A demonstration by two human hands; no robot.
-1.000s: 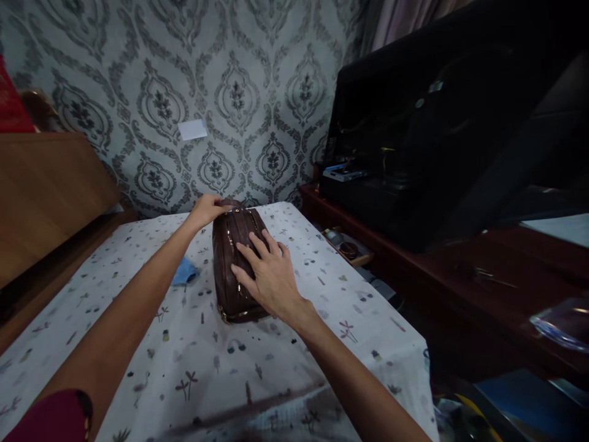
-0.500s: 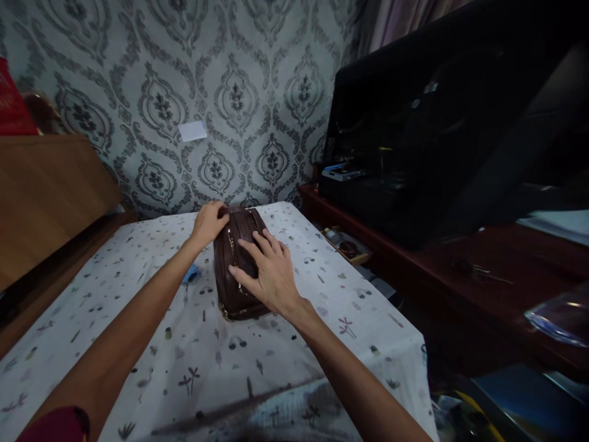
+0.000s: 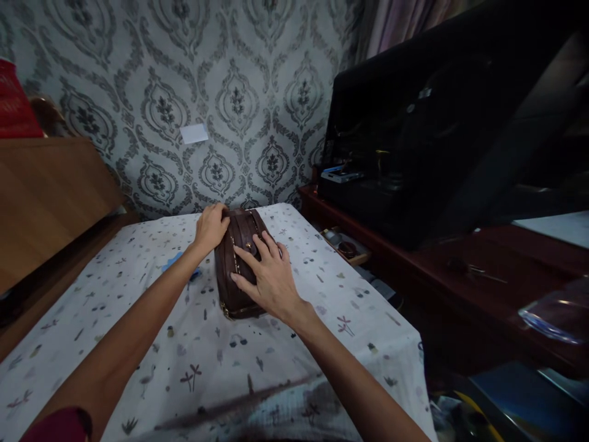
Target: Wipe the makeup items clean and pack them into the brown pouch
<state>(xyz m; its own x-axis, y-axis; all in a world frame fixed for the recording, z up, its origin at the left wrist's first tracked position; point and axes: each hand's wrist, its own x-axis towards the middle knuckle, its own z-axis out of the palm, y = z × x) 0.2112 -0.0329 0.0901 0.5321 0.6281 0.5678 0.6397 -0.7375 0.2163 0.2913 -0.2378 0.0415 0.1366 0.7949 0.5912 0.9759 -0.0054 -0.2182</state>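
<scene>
A dark brown leather bag (image 3: 229, 282) with gold-toned zips and a small gold stud lies on the patterned white tablecloth (image 3: 221, 374). My left hand (image 3: 211, 227) grips the bag's far left corner, its fingertips partly hidden behind the edge. Fingers spread, my right hand (image 3: 273, 279) rests on the bag's top and right side, its thumb and index finger across the zip. Behind my left forearm, a light blue object (image 3: 172, 261) lies partly covered on the cloth.
Patterned wallpaper (image 3: 237, 98) rises behind the table. To the right, a large black screen (image 3: 442, 141) stands on a dark red desk (image 3: 460, 270) with keys (image 3: 485, 274) on it. At left is a wooden cabinet (image 3: 50, 196); an open drawer (image 3: 347, 248) shows beside the table.
My right hand has shifted slightly on the bag, and the gold stud now shows beside its fingers. More of the blue object is visible. My left hand keeps its place.
</scene>
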